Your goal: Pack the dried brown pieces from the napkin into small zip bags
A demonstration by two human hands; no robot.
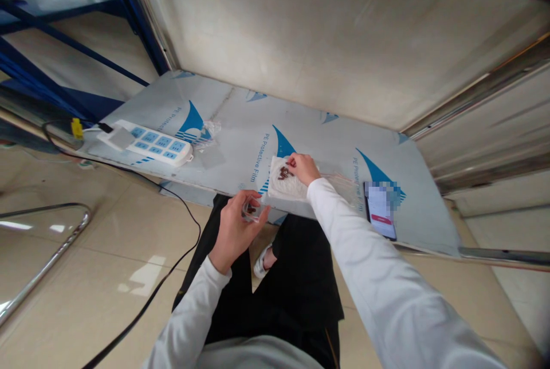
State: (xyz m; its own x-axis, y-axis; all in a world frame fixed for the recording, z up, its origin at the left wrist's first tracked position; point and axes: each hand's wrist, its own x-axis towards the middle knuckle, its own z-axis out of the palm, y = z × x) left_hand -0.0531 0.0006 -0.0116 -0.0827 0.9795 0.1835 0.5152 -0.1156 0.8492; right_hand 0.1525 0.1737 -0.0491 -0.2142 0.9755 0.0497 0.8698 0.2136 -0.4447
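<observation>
My left hand [240, 223] is curled around a small clear container [250, 208] at the front edge of the table; some dark bits show inside it. Small dark brown pieces [283, 173] lie in a loose pile on a white tissue-like sheet [292, 188]. Over that pile, my right hand [304, 168] has its thumb and fingertips pinched together, touching or just above the pieces. What sits between those fingertips is too small to make out. A clear plastic bag [341, 184] lies beside my right wrist, partly covered by the sleeve.
The narrow table [232, 157] is covered in printed protective film. A white power strip [158, 145] with a black cable [189, 208] is at the left, near another clear plastic bag [210, 131]. A phone [380, 211] lies at the right. A blue metal frame [137, 8] stands behind left.
</observation>
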